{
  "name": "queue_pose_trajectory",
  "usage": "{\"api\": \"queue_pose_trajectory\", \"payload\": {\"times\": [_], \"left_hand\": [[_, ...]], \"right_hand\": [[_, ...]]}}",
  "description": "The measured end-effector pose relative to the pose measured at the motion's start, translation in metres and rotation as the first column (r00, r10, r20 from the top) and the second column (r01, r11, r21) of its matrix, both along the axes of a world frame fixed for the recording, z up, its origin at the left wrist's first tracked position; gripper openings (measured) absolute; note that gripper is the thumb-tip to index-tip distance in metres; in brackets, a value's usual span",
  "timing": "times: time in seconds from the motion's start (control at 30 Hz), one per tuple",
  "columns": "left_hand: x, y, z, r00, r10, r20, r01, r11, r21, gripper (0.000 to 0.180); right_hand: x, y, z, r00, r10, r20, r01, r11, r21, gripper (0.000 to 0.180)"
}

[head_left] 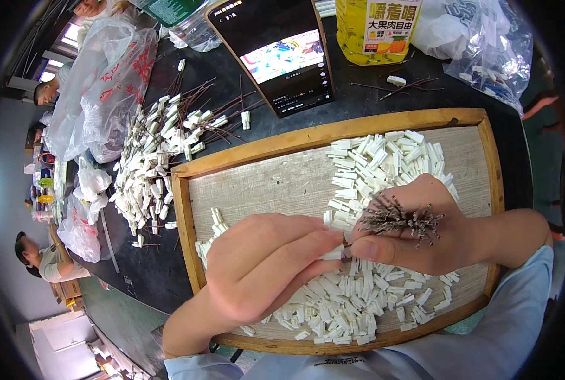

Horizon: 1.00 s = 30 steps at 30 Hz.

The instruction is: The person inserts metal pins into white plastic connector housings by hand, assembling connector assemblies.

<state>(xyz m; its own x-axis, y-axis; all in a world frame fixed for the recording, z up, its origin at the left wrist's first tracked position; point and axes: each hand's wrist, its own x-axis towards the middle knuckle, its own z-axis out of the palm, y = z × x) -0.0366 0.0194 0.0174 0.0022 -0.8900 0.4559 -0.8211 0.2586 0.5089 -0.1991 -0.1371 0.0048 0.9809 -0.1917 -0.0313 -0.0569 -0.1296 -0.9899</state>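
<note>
Close over the wood-framed tray (282, 143) on the black table (149, 272), my left hand (257, 263) pinches a white connector-like piece (334, 254); my right hand (422, 254) is wrapped round thin dark wires (393, 218). A capped person (49, 263) is far left.

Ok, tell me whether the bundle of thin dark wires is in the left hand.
No, the right hand grips the bundle of thin dark wires, while the left hand holds a white piece.
</note>
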Motion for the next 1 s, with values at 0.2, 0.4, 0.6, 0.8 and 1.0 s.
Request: {"api": "queue_pose_trajectory", "payload": {"times": [0.2, 0.4, 0.6, 0.8, 1.0], "left_hand": [[0.018, 0.009, 0.005, 0.988, 0.144, -0.062, -0.145, 0.989, -0.013, 0.028], [0.029, 0.011, 0.007, 0.993, 0.118, 0.006, -0.118, 0.993, 0.031, 0.024], [0.109, 0.023, 0.006, 0.754, 0.657, 0.026, -0.652, 0.752, -0.096, 0.017], [0.109, 0.035, 0.023, 0.977, 0.180, 0.115, -0.212, 0.881, 0.424, 0.026], [0.093, 0.030, 0.004, 0.983, 0.159, 0.092, -0.181, 0.762, 0.622, 0.019]], "right_hand": [[0.000, -0.002, 0.004, 0.993, -0.115, 0.000, 0.113, 0.979, -0.170, 0.018], [0.001, 0.010, -0.010, 0.963, -0.262, 0.065, 0.229, 0.920, 0.317, 0.009], [0.002, 0.012, -0.004, 0.964, -0.245, -0.107, 0.267, 0.855, 0.445, 0.015], [0.000, -0.002, 0.005, 0.956, -0.083, -0.280, 0.214, 0.851, 0.479, 0.018], [-0.001, -0.003, 0.001, 0.953, -0.082, -0.293, 0.217, 0.858, 0.466, 0.016]]}}
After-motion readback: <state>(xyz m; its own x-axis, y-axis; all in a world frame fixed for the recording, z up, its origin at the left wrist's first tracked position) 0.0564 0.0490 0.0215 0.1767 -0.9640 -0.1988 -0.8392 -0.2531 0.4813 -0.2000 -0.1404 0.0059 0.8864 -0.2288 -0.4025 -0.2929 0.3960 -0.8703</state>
